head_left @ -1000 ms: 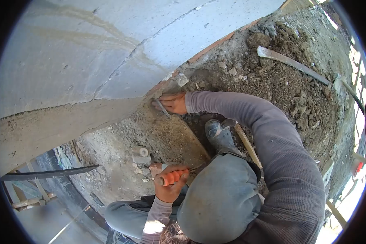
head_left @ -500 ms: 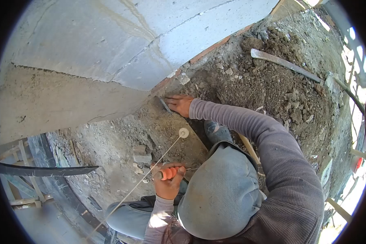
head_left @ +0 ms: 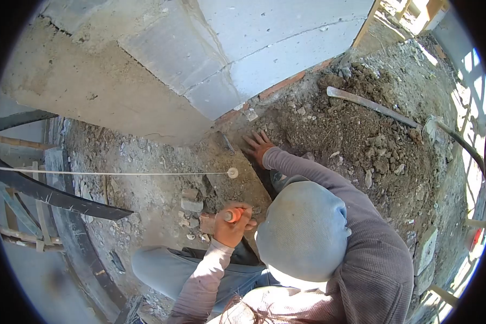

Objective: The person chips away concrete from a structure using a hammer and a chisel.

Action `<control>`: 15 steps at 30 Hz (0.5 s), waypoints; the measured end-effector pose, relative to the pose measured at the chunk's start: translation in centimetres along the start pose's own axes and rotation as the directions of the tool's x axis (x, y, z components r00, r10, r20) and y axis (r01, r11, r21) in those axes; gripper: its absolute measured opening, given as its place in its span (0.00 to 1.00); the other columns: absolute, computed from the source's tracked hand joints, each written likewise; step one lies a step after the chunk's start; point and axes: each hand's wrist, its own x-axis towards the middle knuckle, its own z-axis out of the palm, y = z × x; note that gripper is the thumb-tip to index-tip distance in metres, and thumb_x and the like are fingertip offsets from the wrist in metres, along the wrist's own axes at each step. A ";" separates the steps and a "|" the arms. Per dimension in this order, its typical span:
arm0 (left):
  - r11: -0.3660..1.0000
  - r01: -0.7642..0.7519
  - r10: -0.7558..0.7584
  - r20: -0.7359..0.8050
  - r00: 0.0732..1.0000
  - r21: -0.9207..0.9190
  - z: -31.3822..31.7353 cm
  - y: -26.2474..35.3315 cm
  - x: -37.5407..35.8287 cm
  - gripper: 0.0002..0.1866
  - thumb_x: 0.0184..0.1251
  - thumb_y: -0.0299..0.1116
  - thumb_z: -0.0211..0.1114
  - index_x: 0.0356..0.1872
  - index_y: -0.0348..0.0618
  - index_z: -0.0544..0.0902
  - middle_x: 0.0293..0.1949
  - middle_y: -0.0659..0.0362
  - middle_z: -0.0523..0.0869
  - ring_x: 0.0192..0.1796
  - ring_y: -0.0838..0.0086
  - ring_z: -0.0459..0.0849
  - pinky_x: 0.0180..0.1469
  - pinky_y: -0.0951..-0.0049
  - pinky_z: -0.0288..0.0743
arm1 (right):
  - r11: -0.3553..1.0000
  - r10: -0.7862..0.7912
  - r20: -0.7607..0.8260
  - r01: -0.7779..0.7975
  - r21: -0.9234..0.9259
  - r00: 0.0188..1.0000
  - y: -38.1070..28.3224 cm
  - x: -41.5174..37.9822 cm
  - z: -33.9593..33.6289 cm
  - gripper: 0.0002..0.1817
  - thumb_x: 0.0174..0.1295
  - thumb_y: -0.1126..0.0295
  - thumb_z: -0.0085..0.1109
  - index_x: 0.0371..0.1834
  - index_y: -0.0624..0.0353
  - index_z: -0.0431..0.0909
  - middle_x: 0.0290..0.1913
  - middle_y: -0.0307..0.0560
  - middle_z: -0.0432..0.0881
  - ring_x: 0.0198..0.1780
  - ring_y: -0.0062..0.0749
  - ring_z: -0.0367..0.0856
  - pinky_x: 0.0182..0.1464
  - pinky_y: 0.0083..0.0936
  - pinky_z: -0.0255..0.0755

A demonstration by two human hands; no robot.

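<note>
My left hand (head_left: 233, 225) is wrapped round an orange handle (head_left: 233, 215) at lower centre; the tool's other end is partly hidden by my fingers. My right hand (head_left: 260, 148) lies on the soil with its fingers spread, holding nothing. A small flat metal piece (head_left: 228, 142) sits just left of its fingertips, apart from them, near the wall corner. Between my hands, a round pale disc (head_left: 233, 173) rests on the dirt-covered slab, and a taut white string (head_left: 119, 173) runs from it to the left edge.
A concrete wall (head_left: 286, 38) rises at the top. A long-handled tool (head_left: 372, 105) lies on loose soil at the right. Broken bricks (head_left: 191, 204) lie left of my left hand. A curved dark strip (head_left: 65, 201) crosses the left. A grey-blue cloth-covered rounded shape (head_left: 302, 232) hides ground below.
My right hand has shifted right, off the metal piece, and spread its fingers. My left hand still grips the orange handle, now turned more end-on. The view has shifted and the string looks more level.
</note>
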 end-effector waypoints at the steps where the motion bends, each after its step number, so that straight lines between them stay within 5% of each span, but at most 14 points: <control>1: 0.995 -0.082 0.080 0.034 0.996 0.064 0.0 0.1 -0.3 0.04 0.66 0.26 0.65 0.38 0.35 0.82 0.35 0.59 0.84 0.28 0.79 0.83 0.28 0.81 0.81 | 1.000 -0.003 -0.027 0.003 0.024 1.000 -0.2 -0.2 0.2 0.22 0.67 0.61 0.49 0.65 0.45 0.75 0.75 0.48 0.58 0.77 0.54 0.51 0.77 0.54 0.38; 2: 0.995 -0.078 0.077 0.028 0.997 0.064 -0.2 -0.7 -0.5 0.04 0.66 0.26 0.65 0.38 0.35 0.82 0.35 0.59 0.84 0.28 0.79 0.83 0.28 0.81 0.81 | 1.000 -0.009 -0.026 0.010 0.027 1.000 -0.6 -0.3 0.5 0.22 0.67 0.61 0.49 0.65 0.45 0.75 0.75 0.48 0.58 0.77 0.54 0.51 0.77 0.54 0.38; 4: 0.944 -0.280 0.265 0.100 0.959 0.178 -0.3 -2.0 -0.3 0.04 0.66 0.24 0.64 0.40 0.37 0.82 0.35 0.59 0.84 0.31 0.78 0.85 0.32 0.79 0.83 | 0.999 0.000 0.359 -0.016 0.042 0.933 -0.6 -0.1 -0.4 0.22 0.67 0.62 0.48 0.65 0.47 0.75 0.75 0.49 0.59 0.76 0.55 0.51 0.77 0.56 0.38; 5: 0.941 -0.291 0.280 0.089 0.956 0.174 -0.1 -2.4 -0.3 0.04 0.66 0.24 0.64 0.40 0.37 0.82 0.35 0.59 0.84 0.31 0.78 0.85 0.32 0.79 0.83 | 1.000 -0.003 0.353 -0.007 0.027 0.936 -0.5 0.5 -1.0 0.22 0.67 0.62 0.48 0.65 0.47 0.75 0.75 0.49 0.59 0.76 0.55 0.51 0.77 0.56 0.38; 7: 0.995 -0.104 0.104 0.047 0.993 -0.009 0.4 -0.7 -1.5 0.04 0.65 0.22 0.64 0.40 0.37 0.82 0.35 0.59 0.84 0.34 0.78 0.85 0.34 0.79 0.83 | 0.963 0.260 0.472 -0.259 -0.067 0.843 -2.5 1.1 -3.3 0.21 0.69 0.61 0.46 0.63 0.50 0.76 0.75 0.50 0.58 0.76 0.54 0.52 0.76 0.57 0.39; 8: 0.994 -0.107 0.107 0.041 0.993 -0.008 0.2 -0.2 -1.8 0.04 0.65 0.22 0.64 0.40 0.37 0.82 0.35 0.59 0.84 0.34 0.78 0.85 0.34 0.79 0.83 | 0.965 0.256 0.469 -0.254 -0.069 0.845 -2.6 1.2 -3.9 0.21 0.69 0.61 0.46 0.63 0.50 0.76 0.75 0.50 0.58 0.76 0.54 0.52 0.76 0.57 0.39; 10: 0.996 -0.003 0.004 0.019 1.000 -0.088 0.0 0.0 -2.4 0.04 0.64 0.21 0.65 0.39 0.37 0.83 0.35 0.60 0.84 0.33 0.79 0.83 0.34 0.79 0.81 | 0.914 0.388 0.038 -0.379 -0.147 0.921 -2.2 1.4 -3.5 0.23 0.70 0.62 0.44 0.66 0.54 0.72 0.74 0.52 0.59 0.75 0.52 0.54 0.76 0.53 0.42; 15: 0.996 0.013 -0.011 0.016 1.000 -0.087 -1.5 -2.3 -2.2 0.05 0.62 0.21 0.66 0.39 0.37 0.84 0.38 0.59 0.86 0.38 0.77 0.84 0.41 0.77 0.79 | 0.950 0.290 0.087 -0.298 0.093 0.953 0.6 5.4 1.5 0.25 0.74 0.61 0.39 0.72 0.54 0.62 0.75 0.54 0.58 0.75 0.51 0.54 0.77 0.46 0.47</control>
